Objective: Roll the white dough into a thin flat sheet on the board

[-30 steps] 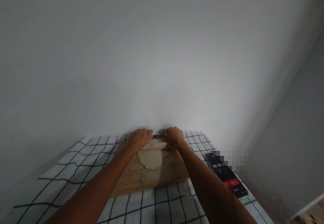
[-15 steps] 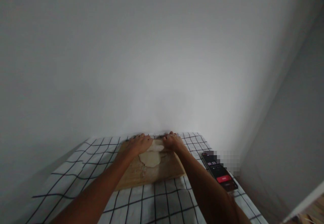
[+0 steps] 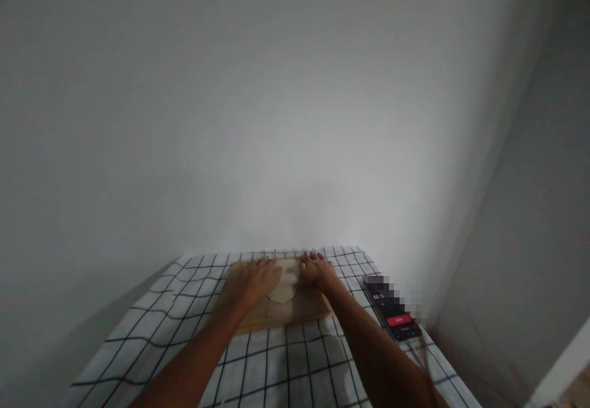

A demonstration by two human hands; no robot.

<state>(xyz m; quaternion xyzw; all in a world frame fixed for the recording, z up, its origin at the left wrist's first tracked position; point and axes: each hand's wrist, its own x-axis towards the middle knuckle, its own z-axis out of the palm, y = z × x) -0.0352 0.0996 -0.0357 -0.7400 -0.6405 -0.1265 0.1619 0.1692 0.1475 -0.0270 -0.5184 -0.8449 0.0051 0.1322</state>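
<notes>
Pale dough point(image 3: 282, 289) lies flattened under your left hand point(image 3: 258, 278) and right hand point(image 3: 317, 271), both spread palm-down, gripping nothing visible. It sits on the wooden board point(image 3: 295, 313) near the far edge of the checked cloth point(image 3: 276, 365). Phone point(image 3: 393, 316) at the right edge: digits blurred, red button.
</notes>
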